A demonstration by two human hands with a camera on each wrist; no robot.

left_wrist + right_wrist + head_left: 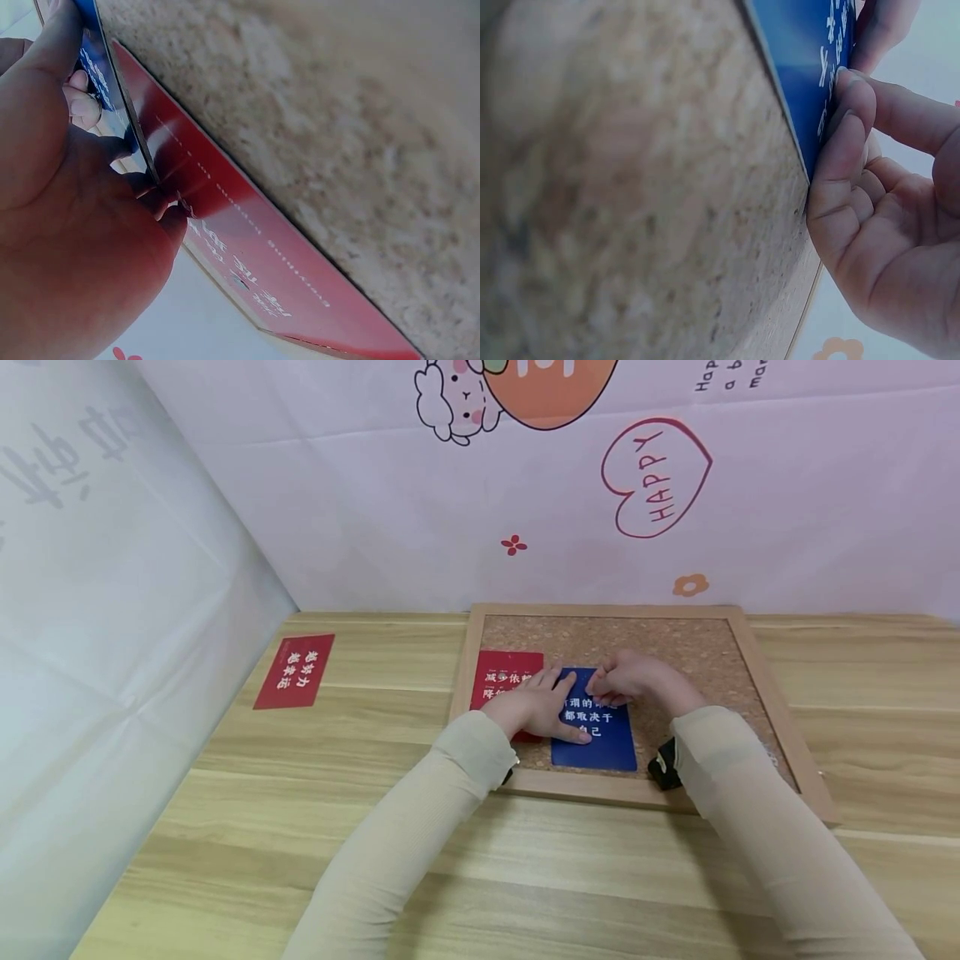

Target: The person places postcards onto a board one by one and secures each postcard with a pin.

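Observation:
A blue card [595, 749] with white characters lies on a cork board [690, 668] in a light wooden frame. My left hand [538, 703] presses on its left part with fingers and thumb spread. At the card's upper part my right hand [628, 681] is curled, thumb and index fingertips pinched together against its face. Whatever small thing they pinch is hidden, also in the right wrist view, where the hand [885, 202] covers it. Beside it a red card [491, 670] lies partly under my left hand, with a small round pin head [240, 283] on it.
Another red card [295, 672] lies on the wooden table [300, 827] left of the board. A small whitish, clear heap [770, 756] shows at the board's right, partly behind my right sleeve. Behind the board hangs a printed white cloth [375, 527].

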